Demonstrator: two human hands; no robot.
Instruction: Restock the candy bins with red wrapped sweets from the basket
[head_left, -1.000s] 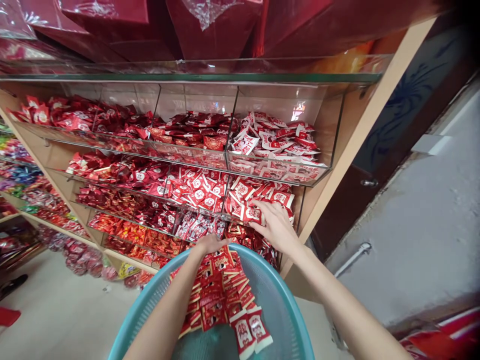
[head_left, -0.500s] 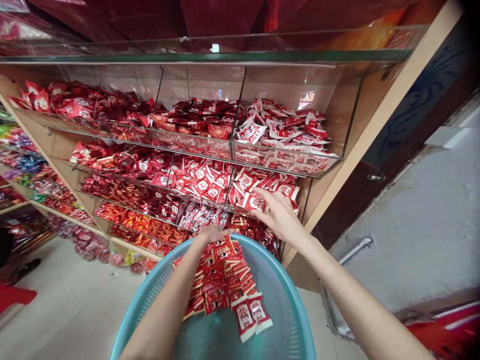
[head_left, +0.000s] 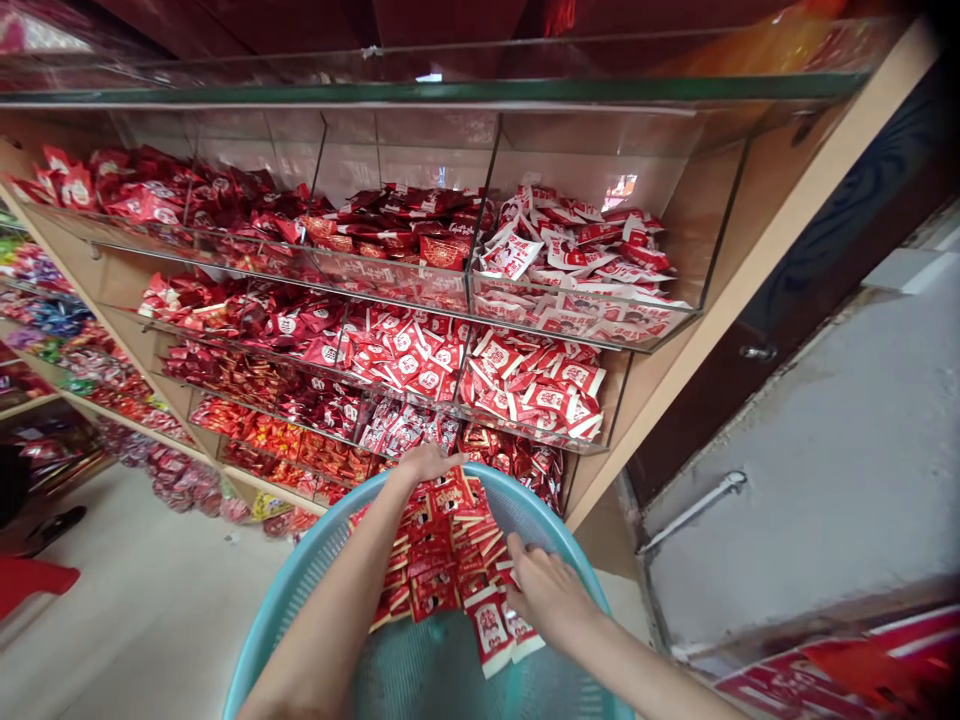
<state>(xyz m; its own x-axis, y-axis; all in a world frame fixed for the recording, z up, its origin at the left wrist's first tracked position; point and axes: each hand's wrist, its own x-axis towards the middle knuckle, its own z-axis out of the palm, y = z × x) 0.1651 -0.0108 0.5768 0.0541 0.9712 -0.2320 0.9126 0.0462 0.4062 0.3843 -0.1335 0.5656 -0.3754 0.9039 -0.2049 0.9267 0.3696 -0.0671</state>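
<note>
A teal plastic basket (head_left: 577,570) stands before me with rows of small red candy packets (head_left: 431,560) lined up inside. My left hand (head_left: 426,462) is closed over its far rim, thumb stretched along the edge. Inside the basket on the right, my right hand (head_left: 546,590) is closed with fingers bent downward. A red and white packet (head_left: 505,572) shows at its fingertips, partly hidden by the hand. Just beside it, cream-edged packets (head_left: 491,628) lie at the near end of the rows.
Glass-fronted shelves (head_left: 585,312) ahead hold heaps of red packets, with a bin of red and white packets (head_left: 536,385) just beyond the basket. A wooden side panel (head_left: 750,290) and a grey wall (head_left: 810,480) with a white pipe (head_left: 694,510) are on the right.
My right hand has come from the red and white packets on the shelf down into the basket, with a packet in its fingers. My left hand has stayed on the rim.
</note>
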